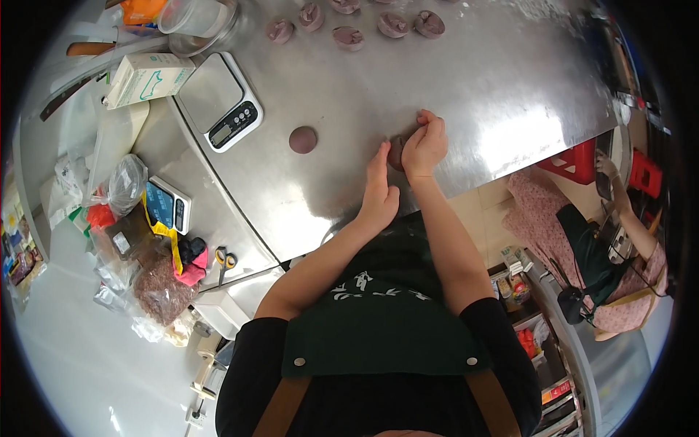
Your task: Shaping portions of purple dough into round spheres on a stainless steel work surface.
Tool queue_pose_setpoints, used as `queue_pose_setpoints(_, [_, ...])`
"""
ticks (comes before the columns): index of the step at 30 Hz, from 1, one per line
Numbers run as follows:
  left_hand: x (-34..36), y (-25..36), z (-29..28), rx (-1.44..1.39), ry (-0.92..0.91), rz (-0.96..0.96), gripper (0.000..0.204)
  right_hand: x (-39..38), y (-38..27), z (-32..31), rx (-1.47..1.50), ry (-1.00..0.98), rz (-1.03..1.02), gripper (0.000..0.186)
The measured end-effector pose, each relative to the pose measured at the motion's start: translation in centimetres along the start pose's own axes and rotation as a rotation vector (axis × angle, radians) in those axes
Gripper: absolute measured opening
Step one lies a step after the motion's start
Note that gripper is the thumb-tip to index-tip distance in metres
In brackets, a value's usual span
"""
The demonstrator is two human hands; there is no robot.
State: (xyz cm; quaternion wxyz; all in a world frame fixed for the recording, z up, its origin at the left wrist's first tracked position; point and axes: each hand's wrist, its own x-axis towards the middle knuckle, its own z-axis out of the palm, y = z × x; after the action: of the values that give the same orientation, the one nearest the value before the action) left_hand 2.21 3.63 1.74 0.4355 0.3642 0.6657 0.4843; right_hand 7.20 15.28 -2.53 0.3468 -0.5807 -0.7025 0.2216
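Note:
A small piece of purple dough [395,154] rests on the steel table between my hands. My right hand [425,148] curls around its right side, with the fingers bent and partly hidden. From the left, my left hand [378,198] touches the dough edgewise, its fingers straight and together and its thumb apart. Further left lies a smooth, round purple dough disc [303,140], apart from both hands. Several purple dough balls [348,38] with creased, swirled tops sit at the far side of the table.
A white digital scale [231,109] stands on the left beside a carton [149,79]. A smaller scale [168,204], scissors [224,264] and plastic bags [164,288] are on the left counter. At right, another person in pink [539,211] is near a red stool [571,162].

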Motion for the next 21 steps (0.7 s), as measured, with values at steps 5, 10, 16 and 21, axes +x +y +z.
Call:
queue_pose_setpoints(5, [2.0, -0.5, -1.1, 0.007, -0.092, -0.066, 0.075, 0.4, 0.4, 0.1, -0.047, -0.059, -0.101, 0.026])
queue_pose_setpoints(10, [0.1, 0.0, 0.4, 0.033, -0.057, -0.006, 0.076, -0.8, -1.6, -1.1, 0.156, -0.038, 0.126, 0.025])
queue_pose_setpoints(16, [-0.4, -0.9, 0.6, 0.028, -0.008, 0.019, 0.078, -2.1, 0.8, -1.5, -0.03, -0.06, -0.024, 0.023])
queue_pose_setpoints(21, [0.7, -0.4, -0.1, -0.028, -0.088, -0.13, 0.078, -1.8, 0.4, -0.9, 0.022, -0.059, -0.009, 0.023])
